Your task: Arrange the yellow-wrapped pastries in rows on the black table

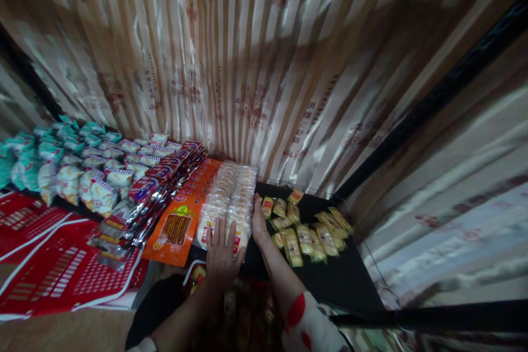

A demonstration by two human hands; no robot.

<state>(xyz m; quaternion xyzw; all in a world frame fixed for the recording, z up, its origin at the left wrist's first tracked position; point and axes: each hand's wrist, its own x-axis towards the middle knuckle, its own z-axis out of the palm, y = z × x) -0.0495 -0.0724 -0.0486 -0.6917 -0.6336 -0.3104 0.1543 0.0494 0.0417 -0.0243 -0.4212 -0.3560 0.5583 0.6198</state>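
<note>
Two rows of clear-wrapped round white crackers [226, 192] lie on the black shelf [330, 291]. My left hand [223, 247] rests flat on their near end, fingers spread. Along their right side stands my right hand [259, 223], its fingers stretched out and its palm turned toward the rows. Just right of that hand lie several small yellow-wrapped snack packs [305, 239], loosely scattered. An orange snack bag [177, 225] with sticks pictured on it lies flat to the left of the crackers.
Silver-and-red packets [152, 190], white snack bags [97, 190] and green bags [27, 162] fill the shelf's left. Red baskets [82, 264] stand at the front left. Striped plastic sheeting [247, 66] hangs behind, with a dark metal post [396, 115] at right.
</note>
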